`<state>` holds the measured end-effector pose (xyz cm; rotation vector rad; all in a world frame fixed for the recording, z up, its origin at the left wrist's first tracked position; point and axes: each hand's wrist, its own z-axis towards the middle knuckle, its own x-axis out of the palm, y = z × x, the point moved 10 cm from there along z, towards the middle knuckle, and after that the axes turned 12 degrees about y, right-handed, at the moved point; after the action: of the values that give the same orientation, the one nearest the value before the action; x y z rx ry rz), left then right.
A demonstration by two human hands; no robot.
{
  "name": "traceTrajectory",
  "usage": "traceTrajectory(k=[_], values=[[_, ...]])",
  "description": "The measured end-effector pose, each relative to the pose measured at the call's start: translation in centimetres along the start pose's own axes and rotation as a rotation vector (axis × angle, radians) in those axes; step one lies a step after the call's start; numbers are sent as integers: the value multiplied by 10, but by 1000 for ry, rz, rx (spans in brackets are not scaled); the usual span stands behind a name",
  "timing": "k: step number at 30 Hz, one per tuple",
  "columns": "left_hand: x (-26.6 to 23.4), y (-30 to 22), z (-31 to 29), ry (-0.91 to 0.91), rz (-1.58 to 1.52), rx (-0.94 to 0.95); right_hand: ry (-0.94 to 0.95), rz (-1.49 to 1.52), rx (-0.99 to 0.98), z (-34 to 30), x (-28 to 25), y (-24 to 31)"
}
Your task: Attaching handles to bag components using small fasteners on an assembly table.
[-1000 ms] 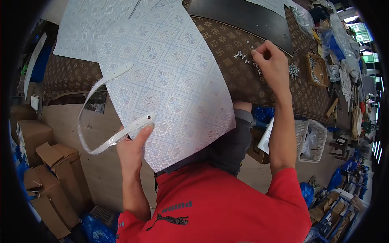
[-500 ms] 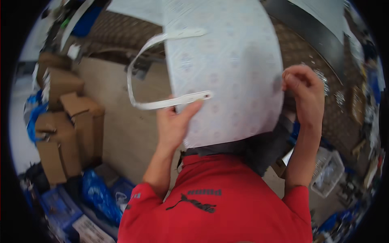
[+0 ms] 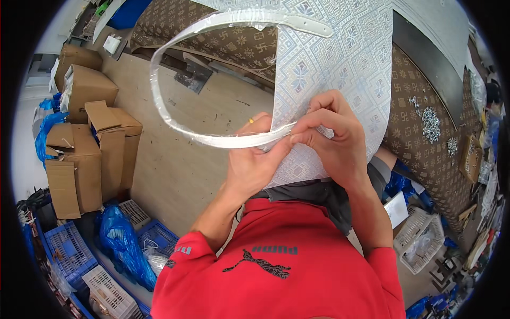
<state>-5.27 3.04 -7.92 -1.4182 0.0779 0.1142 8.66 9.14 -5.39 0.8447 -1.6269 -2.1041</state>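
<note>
A white belt-like strap, with shiny clear film along it, curves in a wide loop out to the left. Its far end, pierced with small holes, lies over a pale patterned sheet across my lap. My left hand grips the near part of the strap, thumb on top and fingers beneath. At that same near end my right hand pinches with thumb and fingertips, covering the tip. Whether a small piece sits inside the pinch cannot be made out.
A table with a brown patterned cloth runs along the far and right sides, bearing a heap of small shiny metal pieces and a dark metal strip. Cardboard boxes stand at left, with plastic crates below. A white basket is at lower right.
My right hand has come left from beside the sheet to the strap's near end, which it now pinches. The strap has shifted a little, its far end moving up and right.
</note>
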Motion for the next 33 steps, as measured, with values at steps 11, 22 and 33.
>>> traceTrajectory(k=[11, 22, 33], values=[[1, -20, -1, 66, 453, -15, -95, -54, -6, 0, -2, -5], [-208, 84, -46, -224, 64, -71, -454, -359, -179, -84, -142, 50], [-121, 26, 54, 611, 363, -428, -1028, -851, 812, -314, -356, -63]])
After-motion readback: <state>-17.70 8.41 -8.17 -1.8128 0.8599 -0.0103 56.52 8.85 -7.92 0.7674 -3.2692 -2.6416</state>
